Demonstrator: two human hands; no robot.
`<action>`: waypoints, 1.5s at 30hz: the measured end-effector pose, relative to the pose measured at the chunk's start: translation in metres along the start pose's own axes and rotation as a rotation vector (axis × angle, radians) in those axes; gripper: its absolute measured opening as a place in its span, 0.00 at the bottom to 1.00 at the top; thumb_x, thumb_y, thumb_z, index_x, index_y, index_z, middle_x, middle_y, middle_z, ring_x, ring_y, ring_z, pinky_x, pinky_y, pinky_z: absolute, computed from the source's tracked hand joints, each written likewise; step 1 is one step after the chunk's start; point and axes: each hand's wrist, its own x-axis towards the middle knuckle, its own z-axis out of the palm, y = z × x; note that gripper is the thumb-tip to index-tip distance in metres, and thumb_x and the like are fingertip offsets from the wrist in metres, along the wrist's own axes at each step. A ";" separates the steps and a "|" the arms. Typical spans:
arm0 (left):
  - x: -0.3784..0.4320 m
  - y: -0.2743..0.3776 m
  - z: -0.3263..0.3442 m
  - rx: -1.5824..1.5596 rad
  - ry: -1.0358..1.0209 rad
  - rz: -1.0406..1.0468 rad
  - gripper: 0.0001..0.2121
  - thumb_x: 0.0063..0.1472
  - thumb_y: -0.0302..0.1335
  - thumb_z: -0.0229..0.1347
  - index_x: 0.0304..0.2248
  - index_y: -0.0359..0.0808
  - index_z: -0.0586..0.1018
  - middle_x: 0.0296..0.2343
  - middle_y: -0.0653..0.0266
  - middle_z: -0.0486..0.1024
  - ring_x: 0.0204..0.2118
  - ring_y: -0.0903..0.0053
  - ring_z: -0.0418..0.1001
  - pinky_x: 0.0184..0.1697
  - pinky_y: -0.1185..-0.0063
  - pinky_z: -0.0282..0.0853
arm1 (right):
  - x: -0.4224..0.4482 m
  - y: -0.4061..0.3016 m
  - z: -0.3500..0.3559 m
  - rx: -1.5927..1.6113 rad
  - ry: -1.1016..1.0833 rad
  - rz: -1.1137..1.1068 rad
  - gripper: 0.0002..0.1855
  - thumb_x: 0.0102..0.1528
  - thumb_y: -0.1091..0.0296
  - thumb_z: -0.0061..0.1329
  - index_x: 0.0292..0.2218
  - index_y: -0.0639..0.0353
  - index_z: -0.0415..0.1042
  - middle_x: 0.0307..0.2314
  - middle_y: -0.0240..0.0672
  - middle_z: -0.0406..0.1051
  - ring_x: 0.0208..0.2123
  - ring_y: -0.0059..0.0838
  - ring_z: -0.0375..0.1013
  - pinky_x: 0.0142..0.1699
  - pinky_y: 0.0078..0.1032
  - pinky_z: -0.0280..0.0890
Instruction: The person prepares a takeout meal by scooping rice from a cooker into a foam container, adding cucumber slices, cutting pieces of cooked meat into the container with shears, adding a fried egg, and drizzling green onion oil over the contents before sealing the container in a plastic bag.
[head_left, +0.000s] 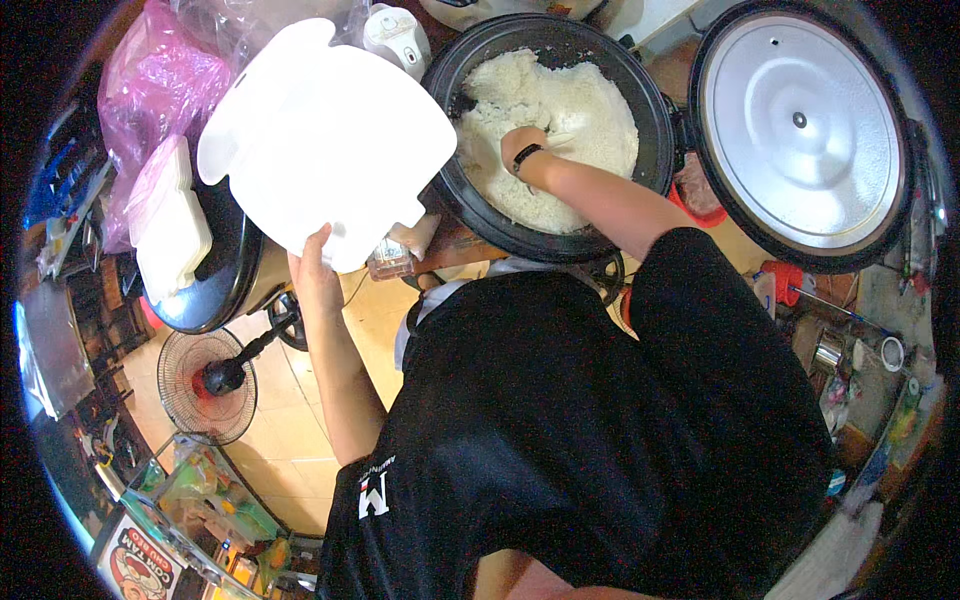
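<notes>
My left hand grips the near edge of an opened white foam food box, its thumb on top. Glare washes out the box's inner detail. To its right is a large black-rimmed rice cooker holding cooked white rice. My right hand, with a dark band at the wrist, reaches down into the rice. Its fingers are curled around a pale utensil, of which only a short part shows; the rest is hidden by the hand and rice.
The cooker's round metal lid stands raised at right. At left, stacked foam boxes rest on a dark rounded lid, beside a pink plastic bag. A standing fan is on the tiled floor.
</notes>
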 end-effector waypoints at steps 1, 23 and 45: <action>-0.001 0.001 0.000 0.010 0.003 0.003 0.23 0.54 0.25 0.52 0.50 0.24 0.64 0.47 0.54 0.66 0.49 0.70 0.65 0.52 0.76 0.59 | -0.008 0.005 -0.017 0.026 -0.023 -0.020 0.12 0.50 0.66 0.48 0.35 0.60 0.78 0.34 0.44 0.76 0.37 0.39 0.76 0.39 0.36 0.69; 0.011 0.006 0.051 0.150 -0.041 0.005 0.24 0.57 0.29 0.51 0.51 0.24 0.64 0.49 0.53 0.65 0.52 0.68 0.63 0.54 0.75 0.58 | 0.001 0.059 -0.001 -0.102 -0.104 0.183 0.10 0.51 0.69 0.47 0.35 0.55 0.79 0.35 0.39 0.76 0.37 0.38 0.76 0.36 0.35 0.70; 0.026 -0.018 0.047 0.057 -0.067 0.060 0.23 0.55 0.24 0.52 0.50 0.26 0.65 0.46 0.55 0.67 0.48 0.72 0.66 0.50 0.77 0.61 | -0.031 0.104 -0.036 0.194 0.426 -0.203 0.12 0.50 0.70 0.41 0.36 0.59 0.73 0.25 0.46 0.74 0.29 0.46 0.74 0.32 0.40 0.69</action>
